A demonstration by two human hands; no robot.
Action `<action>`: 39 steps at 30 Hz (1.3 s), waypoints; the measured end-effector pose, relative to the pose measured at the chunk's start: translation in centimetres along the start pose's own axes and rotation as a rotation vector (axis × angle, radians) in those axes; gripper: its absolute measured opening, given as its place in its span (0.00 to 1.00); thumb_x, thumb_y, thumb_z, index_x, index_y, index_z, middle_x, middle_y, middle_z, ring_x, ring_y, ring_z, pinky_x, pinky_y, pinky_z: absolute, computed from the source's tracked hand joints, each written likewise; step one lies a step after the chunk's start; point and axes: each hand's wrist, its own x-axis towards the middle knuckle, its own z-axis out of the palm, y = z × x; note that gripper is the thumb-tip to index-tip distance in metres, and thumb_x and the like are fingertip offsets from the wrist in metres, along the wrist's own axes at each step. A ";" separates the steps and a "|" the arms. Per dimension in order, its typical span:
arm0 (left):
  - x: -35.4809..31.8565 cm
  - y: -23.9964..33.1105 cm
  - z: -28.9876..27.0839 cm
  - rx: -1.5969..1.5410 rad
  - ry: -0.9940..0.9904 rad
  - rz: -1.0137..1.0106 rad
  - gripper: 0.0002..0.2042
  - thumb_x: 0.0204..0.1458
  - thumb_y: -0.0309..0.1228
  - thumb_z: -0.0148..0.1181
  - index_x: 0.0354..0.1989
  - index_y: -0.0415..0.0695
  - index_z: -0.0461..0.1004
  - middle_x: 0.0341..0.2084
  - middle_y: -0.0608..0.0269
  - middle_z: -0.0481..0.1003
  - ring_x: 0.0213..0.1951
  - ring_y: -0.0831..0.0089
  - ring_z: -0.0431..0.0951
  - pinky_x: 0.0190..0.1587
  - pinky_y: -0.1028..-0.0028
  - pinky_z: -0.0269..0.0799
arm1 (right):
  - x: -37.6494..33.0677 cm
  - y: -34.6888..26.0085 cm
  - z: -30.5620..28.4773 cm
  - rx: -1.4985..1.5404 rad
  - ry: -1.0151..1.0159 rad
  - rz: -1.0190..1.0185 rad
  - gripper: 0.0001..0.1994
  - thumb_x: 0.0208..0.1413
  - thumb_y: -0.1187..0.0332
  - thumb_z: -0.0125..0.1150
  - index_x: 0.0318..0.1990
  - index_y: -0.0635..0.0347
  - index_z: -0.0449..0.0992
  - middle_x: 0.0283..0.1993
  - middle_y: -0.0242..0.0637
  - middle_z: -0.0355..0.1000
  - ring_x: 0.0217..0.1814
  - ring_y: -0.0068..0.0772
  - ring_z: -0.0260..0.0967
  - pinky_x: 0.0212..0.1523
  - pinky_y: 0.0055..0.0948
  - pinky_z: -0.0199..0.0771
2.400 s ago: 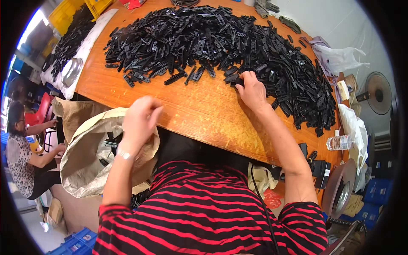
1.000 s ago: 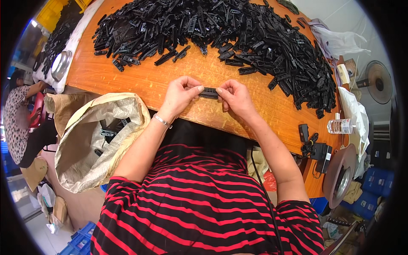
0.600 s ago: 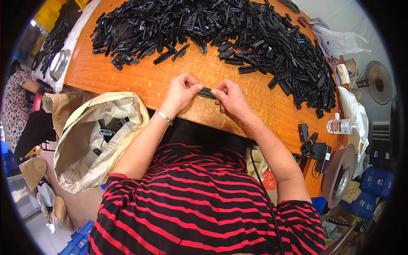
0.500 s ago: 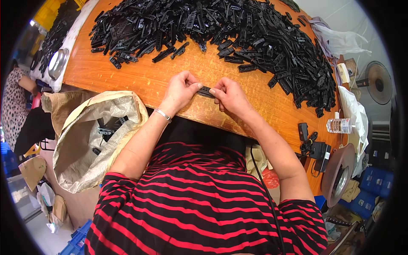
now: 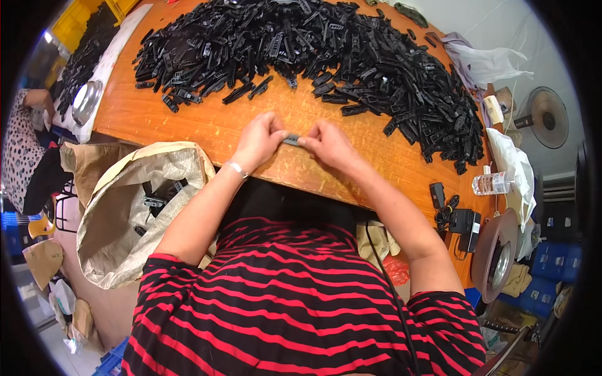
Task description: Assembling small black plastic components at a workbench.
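Observation:
Between my hands is a small, narrow black plastic part (image 5: 291,140), held just above the near side of the wooden table (image 5: 207,122). My left hand (image 5: 260,143) pinches its left end between thumb and fingers. At the other end, my right hand (image 5: 328,145) grips it the same way. Fingers cover both ends, so only the middle shows. Beyond my hands a large heap of similar black plastic parts (image 5: 364,53) curves across the table, with a few lying loose at its near edge.
Left of my arm an open woven sack (image 5: 110,232) holds some black parts. A water bottle (image 5: 491,183), a power adapter (image 5: 466,221) and a brown basin (image 5: 481,263) are at the right. A fan (image 5: 547,118) stands beyond. Another person (image 5: 25,150) is at far left.
The black part has turned between my fingers and now shows a smoother, greyer side. My hands have shifted slightly left and down in the picture. The other person's arm has moved.

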 end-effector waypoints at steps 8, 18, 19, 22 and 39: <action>-10.4 1.3 -13.9 -0.013 0.212 0.020 0.07 0.45 0.21 0.64 0.27 0.37 0.70 0.23 0.63 0.69 0.27 0.72 0.70 0.33 0.74 0.67 | -1.2 2.4 -4.3 -0.209 0.271 -0.184 0.09 0.52 0.68 0.63 0.37 0.62 0.74 0.32 0.40 0.75 0.32 0.35 0.74 0.34 0.34 0.74; -11.4 1.3 -16.1 0.268 0.331 -0.031 0.05 0.45 0.24 0.63 0.29 0.39 0.73 0.25 0.57 0.72 0.29 0.63 0.74 0.33 0.69 0.70 | 2.4 5.0 -6.6 -0.615 0.479 -0.319 0.11 0.47 0.71 0.66 0.40 0.53 0.77 0.39 0.39 0.69 0.36 0.49 0.73 0.35 0.42 0.74; -9.5 2.1 -14.8 0.260 0.292 0.023 0.06 0.46 0.24 0.63 0.29 0.39 0.72 0.25 0.56 0.71 0.29 0.61 0.74 0.33 0.69 0.70 | 2.2 4.8 -6.3 -0.604 0.440 -0.353 0.10 0.47 0.71 0.67 0.38 0.54 0.78 0.38 0.39 0.69 0.35 0.48 0.73 0.35 0.41 0.74; -3.5 1.6 -10.5 0.264 0.249 0.161 0.08 0.48 0.27 0.63 0.33 0.41 0.72 0.29 0.54 0.71 0.33 0.54 0.74 0.36 0.63 0.71 | 1.1 2.5 -4.2 -0.520 0.361 -0.430 0.07 0.48 0.68 0.67 0.36 0.54 0.79 0.35 0.39 0.71 0.34 0.45 0.73 0.35 0.40 0.74; 5.9 -0.3 -2.7 0.496 0.182 0.157 0.12 0.43 0.27 0.66 0.33 0.42 0.67 0.34 0.54 0.71 0.38 0.53 0.75 0.40 0.59 0.72 | -0.6 -2.0 1.9 -0.340 0.340 -0.537 0.11 0.44 0.67 0.70 0.29 0.58 0.71 0.32 0.40 0.67 0.30 0.48 0.71 0.30 0.41 0.72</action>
